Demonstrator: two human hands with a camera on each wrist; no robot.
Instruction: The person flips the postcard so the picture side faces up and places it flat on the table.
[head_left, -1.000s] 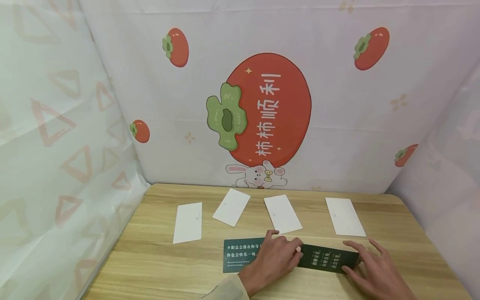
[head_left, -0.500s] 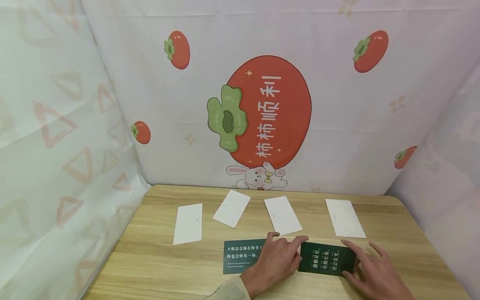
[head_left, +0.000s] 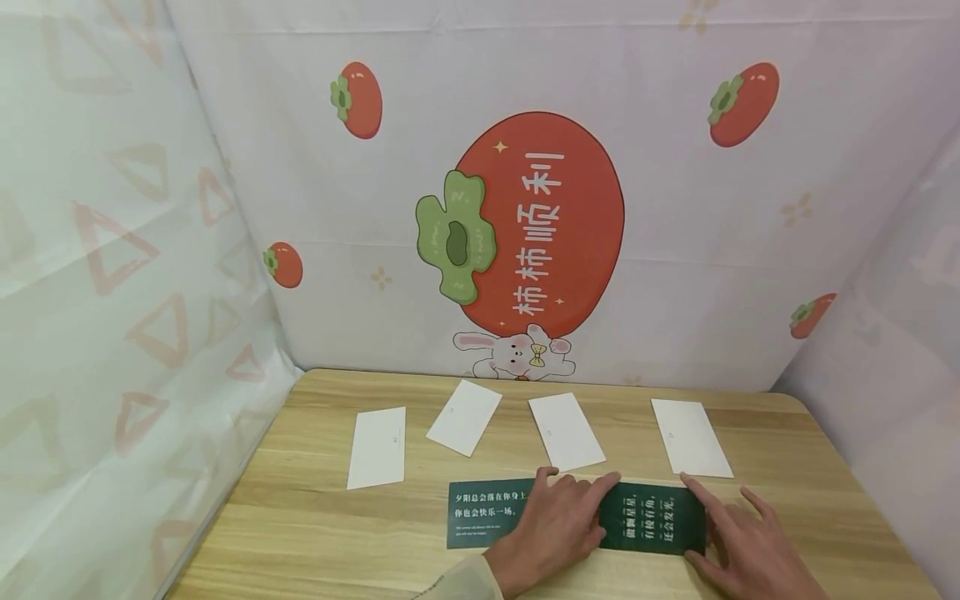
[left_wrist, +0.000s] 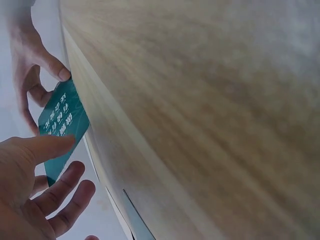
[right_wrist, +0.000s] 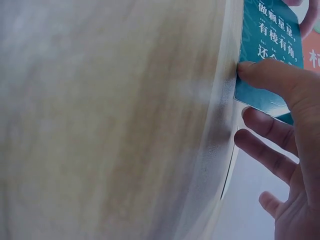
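Two dark green cards with white print lie side by side on the wooden table [head_left: 300, 517] in the head view. My left hand [head_left: 558, 521] lies flat over the right end of the left card [head_left: 480, 512], and its straight fingers touch the left edge of the right card [head_left: 652, 518]. My right hand [head_left: 738, 537] rests flat with its fingertips against that card's right edge. The left wrist view shows the right card [left_wrist: 62, 125] between my left fingers [left_wrist: 47, 147] and the other hand [left_wrist: 30, 65]. In the right wrist view my thumb [right_wrist: 267, 75] presses the card [right_wrist: 272, 40].
Several white cards lie in a row behind the green ones: far left [head_left: 377, 446], centre left [head_left: 464, 417], centre [head_left: 566, 431] and right [head_left: 691, 437]. Printed fabric walls [head_left: 525, 208] close the table in at the back and both sides.
The right green card has been turned from a slant to lie squarer beside the left card. Both hands shifted slightly with it, and my left index finger stretched out along its top edge.
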